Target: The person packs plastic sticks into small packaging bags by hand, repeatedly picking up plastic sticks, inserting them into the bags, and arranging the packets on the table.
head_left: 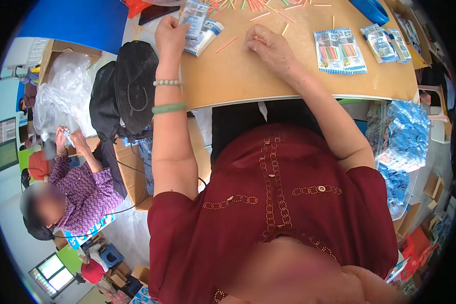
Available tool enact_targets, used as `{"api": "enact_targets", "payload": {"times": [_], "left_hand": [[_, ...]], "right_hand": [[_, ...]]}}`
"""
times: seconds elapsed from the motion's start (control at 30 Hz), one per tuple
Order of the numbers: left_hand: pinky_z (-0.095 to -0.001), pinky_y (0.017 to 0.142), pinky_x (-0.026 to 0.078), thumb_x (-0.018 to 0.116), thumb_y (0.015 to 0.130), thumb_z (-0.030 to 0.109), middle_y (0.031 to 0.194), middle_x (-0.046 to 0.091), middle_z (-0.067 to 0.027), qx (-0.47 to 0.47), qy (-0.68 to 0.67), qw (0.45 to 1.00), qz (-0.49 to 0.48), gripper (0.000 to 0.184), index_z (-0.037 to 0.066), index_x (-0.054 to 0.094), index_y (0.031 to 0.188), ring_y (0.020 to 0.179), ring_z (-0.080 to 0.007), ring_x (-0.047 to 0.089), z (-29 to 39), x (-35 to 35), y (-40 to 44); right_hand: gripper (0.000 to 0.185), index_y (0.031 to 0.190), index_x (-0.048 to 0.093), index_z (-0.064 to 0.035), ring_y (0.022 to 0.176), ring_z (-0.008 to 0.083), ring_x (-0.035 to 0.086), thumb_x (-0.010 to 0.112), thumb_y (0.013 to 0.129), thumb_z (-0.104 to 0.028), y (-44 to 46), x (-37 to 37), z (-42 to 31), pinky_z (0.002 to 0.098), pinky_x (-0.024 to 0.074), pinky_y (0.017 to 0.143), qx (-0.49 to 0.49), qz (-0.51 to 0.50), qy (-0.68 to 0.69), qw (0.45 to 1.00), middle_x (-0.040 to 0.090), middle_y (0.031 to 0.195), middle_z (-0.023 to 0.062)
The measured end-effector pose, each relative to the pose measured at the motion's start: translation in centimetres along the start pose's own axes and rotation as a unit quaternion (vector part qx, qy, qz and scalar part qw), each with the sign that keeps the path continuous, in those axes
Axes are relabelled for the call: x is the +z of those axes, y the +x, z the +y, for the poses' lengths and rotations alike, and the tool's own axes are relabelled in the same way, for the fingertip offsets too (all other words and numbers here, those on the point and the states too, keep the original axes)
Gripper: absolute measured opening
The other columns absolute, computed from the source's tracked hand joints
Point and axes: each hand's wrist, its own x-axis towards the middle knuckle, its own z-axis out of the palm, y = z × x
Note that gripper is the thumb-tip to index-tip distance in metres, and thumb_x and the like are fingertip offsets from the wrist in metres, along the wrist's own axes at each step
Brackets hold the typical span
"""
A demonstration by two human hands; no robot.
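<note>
My left hand (171, 38) is closed on a small blue-and-white printed plastic packet (194, 19), held upright above the table. Beneath it lies another blue-and-white packet (207, 36) on the wooden tabletop (238, 78). My right hand (268, 46) rests over the table with its thumb and fingertips pinched together; whatever is between them is hidden. A pink stick (226, 45) lies loose between my hands, and a yellowish stick (286, 29) is just beyond the right one. Right of that hand, two packets (339, 50) with coloured sticks showing inside lie side by side.
More packets (382, 43) lie at the table's right, near a blue round object (370, 10). Loose coloured sticks (258, 5) are scattered at the far side. A black mesh bag (134, 86) is at the left edge. A co-worker (81, 177) sits left; bagged packets (405, 137) stand right.
</note>
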Motion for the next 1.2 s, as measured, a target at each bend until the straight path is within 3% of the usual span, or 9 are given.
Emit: {"api": "enact_targets", "payload": {"times": [0.1,0.2,0.5,0.7,0.83,0.93,0.97,1.07,1.2], "left_hand": [[-0.0272,0.067,0.048,0.065,0.079,0.007,0.085,0.066,-0.0056,0.037,-0.423,0.901,-0.084,0.015,0.0,0.065,0.092,0.074,-0.0145,0.062,1.3,-0.1,-1.9],[-0.0237,0.067,0.047,0.057,0.082,-0.002,0.087,0.065,-0.0025,-0.002,-0.487,0.861,-0.146,0.015,-0.002,0.065,0.095,0.076,-0.0084,0.058,4.2,0.9,-6.3],[-0.0215,0.061,0.043,0.061,0.085,0.004,0.08,0.063,-0.0002,0.062,-0.378,0.913,-0.14,0.013,-0.002,0.066,0.095,0.07,-0.0044,0.052,6.4,3.1,-10.1],[-0.0229,0.056,0.042,0.063,0.086,0.012,0.07,0.058,0.0044,0.026,-0.417,0.898,-0.141,0.017,-0.002,0.062,0.077,0.063,-0.0042,0.048,5.9,2.0,-10.6],[-0.0254,0.054,0.041,0.063,0.086,0.013,0.065,0.056,0.0024,0.019,-0.42,0.899,-0.124,0.023,-0.002,0.057,0.071,0.059,-0.0066,0.048,5.6,1.8,-11.5],[-0.0273,0.052,0.04,0.064,0.085,0.013,0.061,0.054,-0.0018,0.061,-0.389,0.916,-0.083,0.023,-0.002,0.054,0.069,0.056,-0.0095,0.048,5.9,3.2,-11.9],[-0.028,0.051,0.039,0.064,0.084,0.012,0.059,0.053,-0.0046,0.104,-0.366,0.923,-0.048,0.022,-0.002,0.054,0.07,0.054,-0.0112,0.048,5.8,4.0,-12.0],[-0.0293,0.049,0.039,0.064,0.083,0.011,0.057,0.05,-0.0094,0.173,-0.309,0.935,-0.013,0.021,-0.002,0.054,0.07,0.052,-0.0147,0.047,6.4,4.9,-12.2],[-0.0297,0.049,0.039,0.065,0.082,0.011,0.056,0.048,-0.0113,0.188,-0.25,0.949,-0.029,0.02,-0.002,0.054,0.071,0.051,-0.0165,0.046,6.7,4.2,-13.0]], "right_hand": [[0.008,0.094,0.055,-0.0045,0.07,0.0056,0.05,0.05,0.09,-0.01,0.3,-0.2,-0.6,0.0208,0.042,0.064,0.071,0.035,0.18,0.98,0.054,0.074,-0.0016],[0.009,0.094,0.055,-0.0041,0.067,0.0054,0.049,0.05,0.091,-0.011,0.6,-1.1,-1.5,0.0202,0.0408,0.062,0.104,0.018,0.263,0.959,0.053,0.072,-0.0018],[0.009,0.09,0.055,-0.0044,0.062,0.0048,0.045,0.048,0.091,-0.011,0.4,-1.0,-0.1,0.0191,0.0368,0.057,0.109,-0.053,0.187,0.975,0.051,0.07,-0.0023],[0.011,0.088,0.055,-0.0041,0.064,0.0086,0.049,0.046,0.092,-0.01,0.2,-1.5,-0.8,0.0222,0.0414,0.061,0.126,-0.056,0.213,0.967,0.053,0.069,-0.0002],[0.012,0.088,0.053,-0.0047,0.07,0.0138,0.057,0.045,0.094,-0.012,1.0,-2.4,-1.8,0.027,0.0462,0.07,0.046,0.094,0.284,0.953,0.059,0.075,0.0049],[0.011,0.091,0.052,-0.0049,0.078,0.0219,0.062,0.05,0.092,-0.016,2.4,-2.3,-1.0,0.0357,0.0505,0.073,-0.235,-0.005,0.597,0.767,0.065,0.085,0.0129],[0.011,0.091,0.052,-0.0049,0.078,0.0219,0.062,0.05,0.092,-0.016,1.9,-2.4,-0.6,0.0357,0.0505,0.073,-0.232,-0.002,0.596,0.768,0.065,0.085,0.0129],[0.017,0.094,0.045,-0.0064,0.076,0.0151,0.06,0.045,0.097,-0.023,0.2,-2.6,-6.3,0.029,0.0481,0.074,-0.071,0.146,0.279,0.946,0.066,0.088,0.0107],[0.022,0.093,0.044,-0.0056,0.076,0.0108,0.059,0.046,0.097,-0.028,-0.4,-2.4,-8.5,0.0229,0.0461,0.07,-0.085,0.117,0.25,0.957,0.066,0.088,0.0113]]}}
